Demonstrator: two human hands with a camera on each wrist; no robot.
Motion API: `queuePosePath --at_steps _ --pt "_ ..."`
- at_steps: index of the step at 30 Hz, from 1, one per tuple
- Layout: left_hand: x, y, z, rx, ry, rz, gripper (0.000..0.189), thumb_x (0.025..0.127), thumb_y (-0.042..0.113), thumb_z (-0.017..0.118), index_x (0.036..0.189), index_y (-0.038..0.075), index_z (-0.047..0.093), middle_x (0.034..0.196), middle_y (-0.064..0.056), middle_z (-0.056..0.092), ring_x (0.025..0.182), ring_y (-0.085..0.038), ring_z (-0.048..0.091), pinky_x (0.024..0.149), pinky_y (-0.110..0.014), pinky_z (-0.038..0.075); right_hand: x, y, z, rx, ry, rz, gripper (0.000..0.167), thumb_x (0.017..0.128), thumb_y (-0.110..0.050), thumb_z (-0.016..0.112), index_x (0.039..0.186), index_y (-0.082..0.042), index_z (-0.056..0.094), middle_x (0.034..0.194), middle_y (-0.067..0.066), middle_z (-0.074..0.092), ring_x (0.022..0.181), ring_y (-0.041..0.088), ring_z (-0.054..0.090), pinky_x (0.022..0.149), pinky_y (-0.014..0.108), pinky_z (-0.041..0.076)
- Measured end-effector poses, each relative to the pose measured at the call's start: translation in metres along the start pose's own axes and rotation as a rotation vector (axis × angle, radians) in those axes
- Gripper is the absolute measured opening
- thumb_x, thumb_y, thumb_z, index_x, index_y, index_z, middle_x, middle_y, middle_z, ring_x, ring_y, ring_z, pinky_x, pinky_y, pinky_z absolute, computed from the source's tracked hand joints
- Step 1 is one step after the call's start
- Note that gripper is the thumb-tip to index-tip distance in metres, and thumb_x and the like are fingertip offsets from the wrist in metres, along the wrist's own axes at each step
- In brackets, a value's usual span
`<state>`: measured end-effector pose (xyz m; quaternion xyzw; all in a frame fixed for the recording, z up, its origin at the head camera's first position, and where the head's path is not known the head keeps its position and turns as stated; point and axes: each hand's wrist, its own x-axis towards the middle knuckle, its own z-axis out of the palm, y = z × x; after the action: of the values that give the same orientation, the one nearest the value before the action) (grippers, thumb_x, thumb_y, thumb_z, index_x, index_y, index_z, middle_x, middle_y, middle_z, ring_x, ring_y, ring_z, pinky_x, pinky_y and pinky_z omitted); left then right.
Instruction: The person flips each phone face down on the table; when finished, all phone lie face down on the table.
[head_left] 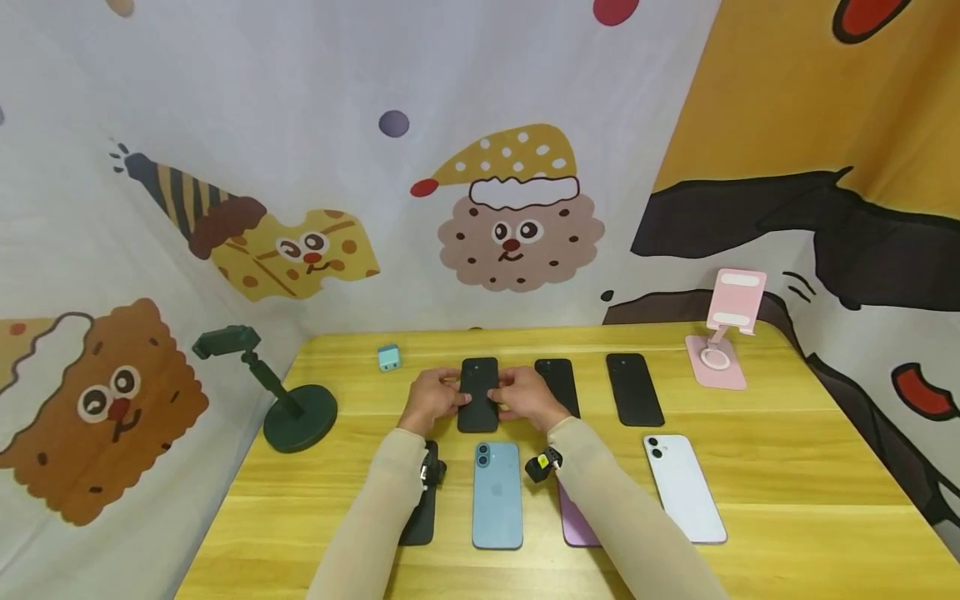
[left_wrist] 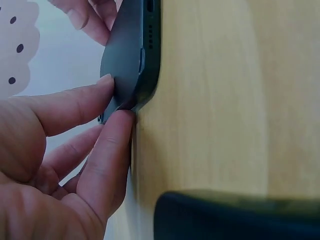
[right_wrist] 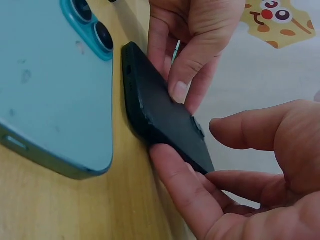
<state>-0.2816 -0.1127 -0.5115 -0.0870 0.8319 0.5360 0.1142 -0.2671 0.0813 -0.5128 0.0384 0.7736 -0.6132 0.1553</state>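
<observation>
A black phone (head_left: 478, 396) lies back side up between the two hands near the middle of the table. My left hand (head_left: 433, 398) pinches its left edge, the thumb on top and the fingers (left_wrist: 117, 145) at the edge beneath. At the opposite edge, my right hand (head_left: 525, 396) holds the phone with fingers (right_wrist: 172, 167) under its side. Its thumb hovers close to the upper face in the right wrist view. Just nearer than this phone lies a light blue phone (head_left: 497, 500). A second black phone (head_left: 558, 383) is partly covered by the right hand.
Another black phone (head_left: 634, 389) and a white phone (head_left: 686, 490) lie right. Under the forearms are a purple phone (head_left: 576, 521) and a dark phone (head_left: 420, 521). A green stand (head_left: 300, 418), pale blue charger (head_left: 389, 357) and pink stand (head_left: 716, 362) surround them.
</observation>
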Motion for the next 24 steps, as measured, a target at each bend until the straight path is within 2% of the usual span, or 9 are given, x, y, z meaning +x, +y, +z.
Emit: queuePosePath --at_steps 5,12,20,24 --pt "-0.002 -0.001 0.0 0.035 0.01 0.002 0.056 0.086 0.001 0.085 0.139 0.008 0.07 0.115 -0.014 0.073 0.088 -0.021 0.072 0.075 -0.031 0.064 -0.005 -0.002 0.0 0.002 -0.005 0.002 0.055 0.1 -0.008 0.07 0.15 0.009 0.051 0.152 0.029 0.052 0.13 0.042 0.064 0.086 0.04 0.066" --pt "-0.005 0.001 0.0 0.039 0.001 0.009 0.054 0.089 0.002 0.083 0.14 0.008 0.069 0.118 -0.014 0.072 0.09 -0.022 0.072 0.077 -0.032 0.064 -0.008 -0.002 -0.003 0.003 -0.025 -0.008 0.058 0.102 -0.009 0.069 0.153 0.009 0.048 0.155 0.03 0.049 0.136 0.043 0.059 0.089 0.042 0.065" --pt "-0.009 0.002 -0.001 0.003 -0.049 -0.007 0.051 0.093 0.008 0.081 0.142 0.004 0.065 0.131 -0.018 0.07 0.105 -0.026 0.073 0.086 -0.037 0.064 -0.006 0.0 -0.007 0.016 -0.069 0.001 0.061 0.104 -0.017 0.068 0.156 0.005 0.045 0.157 0.026 0.05 0.138 0.041 0.058 0.091 0.042 0.064" --pt "-0.012 0.002 -0.005 0.011 -0.11 0.017 0.052 0.098 0.018 0.078 0.146 0.004 0.061 0.139 -0.019 0.065 0.111 -0.029 0.072 0.092 -0.04 0.063 -0.008 -0.001 -0.012 -0.054 -0.103 -0.033 0.06 0.106 -0.026 0.065 0.156 0.001 0.047 0.153 0.022 0.054 0.131 0.037 0.064 0.094 0.042 0.063"
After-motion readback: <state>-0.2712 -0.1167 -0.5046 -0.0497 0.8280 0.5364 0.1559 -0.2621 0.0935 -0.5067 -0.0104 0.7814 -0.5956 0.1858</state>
